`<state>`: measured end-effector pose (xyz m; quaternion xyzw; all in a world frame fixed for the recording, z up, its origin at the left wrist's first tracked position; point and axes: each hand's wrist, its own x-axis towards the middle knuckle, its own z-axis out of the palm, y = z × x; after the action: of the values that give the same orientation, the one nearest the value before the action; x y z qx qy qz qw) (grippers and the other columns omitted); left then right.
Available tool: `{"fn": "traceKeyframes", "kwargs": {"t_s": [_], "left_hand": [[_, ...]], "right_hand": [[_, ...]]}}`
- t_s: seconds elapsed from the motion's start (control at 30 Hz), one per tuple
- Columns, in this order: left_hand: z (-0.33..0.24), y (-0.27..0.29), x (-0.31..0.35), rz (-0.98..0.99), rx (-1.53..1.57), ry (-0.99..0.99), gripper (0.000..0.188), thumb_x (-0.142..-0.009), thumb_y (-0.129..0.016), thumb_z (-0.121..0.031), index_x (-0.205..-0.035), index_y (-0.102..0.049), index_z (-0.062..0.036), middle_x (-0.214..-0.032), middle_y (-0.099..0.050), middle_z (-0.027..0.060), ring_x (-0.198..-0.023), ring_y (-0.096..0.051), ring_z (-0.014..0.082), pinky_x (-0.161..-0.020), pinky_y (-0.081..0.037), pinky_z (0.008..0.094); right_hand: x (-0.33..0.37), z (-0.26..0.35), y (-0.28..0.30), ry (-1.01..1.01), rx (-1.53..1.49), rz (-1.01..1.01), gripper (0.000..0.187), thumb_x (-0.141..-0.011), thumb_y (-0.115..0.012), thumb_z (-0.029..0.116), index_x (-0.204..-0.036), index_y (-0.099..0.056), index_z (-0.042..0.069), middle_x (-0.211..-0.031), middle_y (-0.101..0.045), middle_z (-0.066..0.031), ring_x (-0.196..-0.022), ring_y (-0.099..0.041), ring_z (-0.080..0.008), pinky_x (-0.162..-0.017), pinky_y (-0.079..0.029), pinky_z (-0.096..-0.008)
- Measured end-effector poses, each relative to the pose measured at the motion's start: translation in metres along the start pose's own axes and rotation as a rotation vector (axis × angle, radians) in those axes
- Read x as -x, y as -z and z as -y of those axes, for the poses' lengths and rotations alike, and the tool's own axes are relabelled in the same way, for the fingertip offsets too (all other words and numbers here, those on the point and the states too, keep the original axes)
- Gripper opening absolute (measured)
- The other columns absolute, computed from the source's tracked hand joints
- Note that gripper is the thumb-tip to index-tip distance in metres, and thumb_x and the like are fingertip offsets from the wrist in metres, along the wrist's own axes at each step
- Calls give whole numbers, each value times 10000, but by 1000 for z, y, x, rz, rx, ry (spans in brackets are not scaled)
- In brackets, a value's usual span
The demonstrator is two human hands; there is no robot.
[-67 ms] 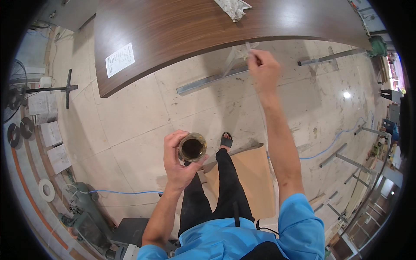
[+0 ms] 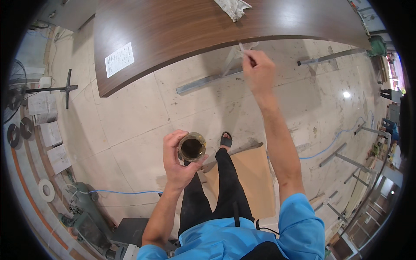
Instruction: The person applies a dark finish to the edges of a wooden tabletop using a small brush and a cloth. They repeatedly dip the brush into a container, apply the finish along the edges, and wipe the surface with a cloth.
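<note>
In my left hand is a clear round cup with dark brown liquid in it, held upright in front of my legs with fingers and thumb wrapped round its side. My right hand reaches far forward and is closed in a pinch on a slim pale stick-like tool. Its tip meets the front edge of a brown wood-grain panel; its exact kind is too small and blurred to make out. A white label is stuck on the panel's left end, and a crumpled white cloth lies on top.
Metal legs stand under the panel. Brown cardboard lies on the tiled floor by my feet. A blue hose runs across the floor to a green compressor at left. Metal frames lie at right.
My right hand has slid slightly left along the panel edge, with the slim tool in it. My left hand and the cup stay in place.
</note>
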<state>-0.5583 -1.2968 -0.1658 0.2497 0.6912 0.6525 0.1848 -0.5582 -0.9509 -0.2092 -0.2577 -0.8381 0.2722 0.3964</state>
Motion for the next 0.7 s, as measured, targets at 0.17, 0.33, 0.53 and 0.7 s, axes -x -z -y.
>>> {"fn": "traceKeyframes", "kwargs": {"t_s": [0.17, 0.33, 0.53, 0.7], "left_hand": [[2, 8, 3, -3, 20, -21, 740, -713, -907, 32, -1347, -532, -32, -1290, -496, 121, -1202, -572, 232, -1027, -516, 350], [3, 11, 6, 1, 54, 10, 753, -723, -953, -64, -1351, -537, -45, -1314, -480, 113, -1263, -526, 239, -1084, -482, 363], [3, 5, 9, -19, 106, 30, 750, -736, -957, -80, -1356, -536, -43, -1318, -480, 114, -1252, -530, 228, -1067, -494, 352], [3, 17, 12, -24, 71, 4, 755, -743, -962, -101, -1362, -534, -39, -1315, -482, 112, -1246, -533, 225, -1052, -505, 343]], "right_hand": [[1, 8, -4, -132, -14, -160, 102, -927, -712, 70, -992, -774, 23, -854, -717, -153, -688, -683, -272, -661, -538, -365], [11, 54, -30, -15, -37, 35, 110, -915, -717, 66, -999, -773, 21, -855, -721, -148, -690, -689, -260, -653, -543, -367], [23, 47, -33, -111, -76, -9, 119, -911, -712, 57, -1006, -771, 19, -880, -723, -147, -728, -694, -276, -687, -551, -379], [28, 51, -40, -109, -91, 2, 121, -903, -716, 55, -1006, -765, 15, -876, -721, -151, -714, -694, -280, -679, -546, -388]]}}
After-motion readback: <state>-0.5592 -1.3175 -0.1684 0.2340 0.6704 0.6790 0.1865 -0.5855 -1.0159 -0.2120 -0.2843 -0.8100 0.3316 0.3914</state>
